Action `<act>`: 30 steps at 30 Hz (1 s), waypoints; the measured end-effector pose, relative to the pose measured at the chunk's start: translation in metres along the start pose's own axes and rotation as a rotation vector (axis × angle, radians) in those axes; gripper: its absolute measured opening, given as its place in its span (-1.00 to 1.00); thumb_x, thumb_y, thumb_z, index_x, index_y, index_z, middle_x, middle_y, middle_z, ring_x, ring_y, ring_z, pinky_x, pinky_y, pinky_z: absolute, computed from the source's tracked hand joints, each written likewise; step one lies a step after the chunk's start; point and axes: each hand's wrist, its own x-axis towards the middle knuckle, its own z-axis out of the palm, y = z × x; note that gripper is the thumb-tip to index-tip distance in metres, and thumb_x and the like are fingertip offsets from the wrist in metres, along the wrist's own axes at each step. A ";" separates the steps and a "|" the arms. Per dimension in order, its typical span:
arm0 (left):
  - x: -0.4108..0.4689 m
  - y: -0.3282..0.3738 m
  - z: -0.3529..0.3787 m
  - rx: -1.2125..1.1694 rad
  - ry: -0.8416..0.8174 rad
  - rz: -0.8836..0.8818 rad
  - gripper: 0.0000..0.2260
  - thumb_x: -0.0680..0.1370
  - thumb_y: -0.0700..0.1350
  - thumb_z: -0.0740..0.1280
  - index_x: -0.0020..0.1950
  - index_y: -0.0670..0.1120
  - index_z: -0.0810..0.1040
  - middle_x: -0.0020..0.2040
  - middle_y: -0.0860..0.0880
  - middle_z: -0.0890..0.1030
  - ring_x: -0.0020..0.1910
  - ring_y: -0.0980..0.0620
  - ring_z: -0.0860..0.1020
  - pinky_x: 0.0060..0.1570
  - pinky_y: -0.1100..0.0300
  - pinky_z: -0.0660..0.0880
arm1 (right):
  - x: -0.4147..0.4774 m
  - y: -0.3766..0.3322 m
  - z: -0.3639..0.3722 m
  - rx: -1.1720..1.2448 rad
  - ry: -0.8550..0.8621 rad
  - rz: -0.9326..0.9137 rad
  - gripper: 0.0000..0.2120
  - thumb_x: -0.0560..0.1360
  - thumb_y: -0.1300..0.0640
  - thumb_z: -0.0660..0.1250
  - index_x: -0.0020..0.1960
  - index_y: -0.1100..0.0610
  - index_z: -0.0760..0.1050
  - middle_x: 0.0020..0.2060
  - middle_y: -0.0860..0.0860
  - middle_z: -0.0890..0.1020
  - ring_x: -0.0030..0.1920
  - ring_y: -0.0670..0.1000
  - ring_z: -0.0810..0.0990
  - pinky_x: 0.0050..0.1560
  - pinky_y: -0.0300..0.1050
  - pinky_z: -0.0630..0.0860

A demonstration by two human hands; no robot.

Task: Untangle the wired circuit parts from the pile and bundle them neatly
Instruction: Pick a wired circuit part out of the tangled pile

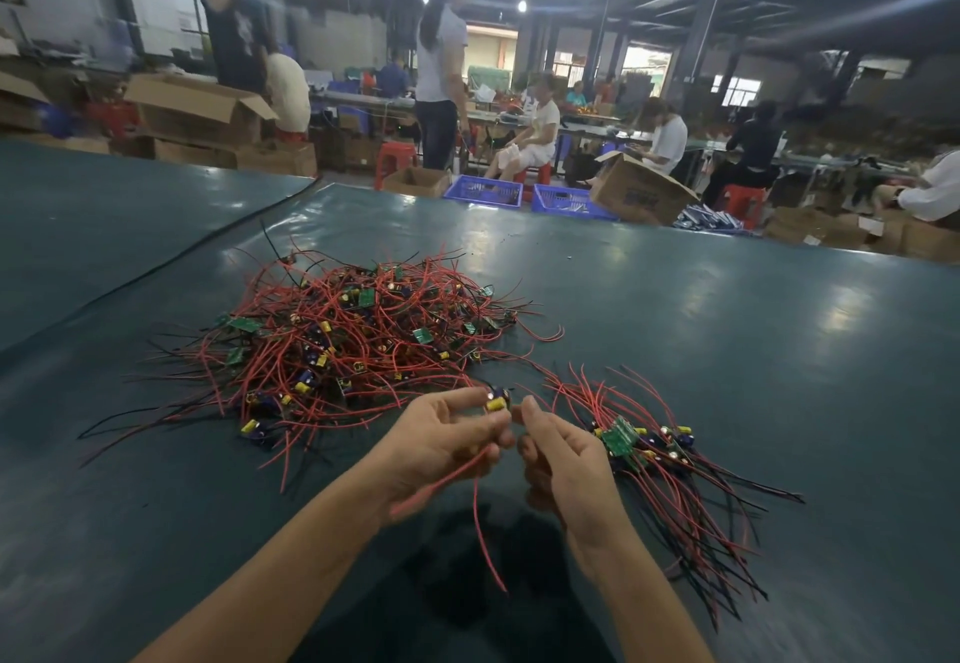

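Pinching a wired circuit part (497,401) between them, the left hand (441,446) and right hand (563,462) work above a dark green worktop (675,298), tangled pile (343,345) behind, neater bundle (654,459) at right.

No text, label, brand or number can be read anywhere. The tilted cardboard box (640,193) beyond the far edge of the table (675,329) carries dark blue printing on its side, but it is too blurred to make out a single character. The small green circuit boards (619,438) show no legible markings at this size. A dark shirt (236,33) worn by a standing person in the background bears a pale graphic, also unreadable.
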 end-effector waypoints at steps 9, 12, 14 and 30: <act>-0.005 -0.003 0.004 0.399 -0.130 0.014 -0.44 0.49 -0.33 0.40 0.42 -0.14 0.27 -0.37 -0.07 0.65 -0.48 0.10 0.57 -0.42 0.33 0.46 | 0.001 -0.001 -0.003 0.064 0.042 0.134 -0.85 0.51 0.20 0.39 -0.15 0.27 0.66 -0.38 0.15 0.60 -0.45 0.05 0.56 -0.42 -0.16 0.52; -0.005 -0.003 0.002 0.479 -0.173 0.013 -0.43 0.48 -0.34 0.42 0.44 -0.15 0.28 -0.42 0.00 0.62 -0.48 0.12 0.57 -0.41 0.34 0.46 | 0.001 -0.003 -0.003 0.058 0.044 0.160 -0.86 0.52 0.24 0.36 -0.16 0.24 0.67 -0.34 0.14 0.59 -0.40 0.08 0.59 -0.41 -0.15 0.57; -0.003 -0.004 0.001 0.508 -0.180 0.012 -0.46 0.48 -0.34 0.41 0.41 -0.14 0.33 -0.42 0.00 0.61 -0.48 0.12 0.57 -0.40 0.33 0.47 | 0.002 -0.003 -0.004 0.059 0.050 0.167 -0.84 0.52 0.24 0.37 -0.21 0.19 0.66 -0.33 0.15 0.59 -0.36 0.12 0.60 -0.36 -0.09 0.59; -0.006 -0.016 -0.002 0.361 -0.132 -0.031 -0.54 0.40 0.15 0.50 0.23 0.05 0.51 -0.18 -0.02 0.66 -0.41 0.08 0.55 -0.53 0.29 0.42 | 0.004 0.003 -0.003 0.163 0.203 -0.146 -0.74 0.58 0.13 0.30 -0.23 0.04 0.66 -0.43 0.01 0.58 -0.57 -0.12 0.32 -0.59 -0.31 0.24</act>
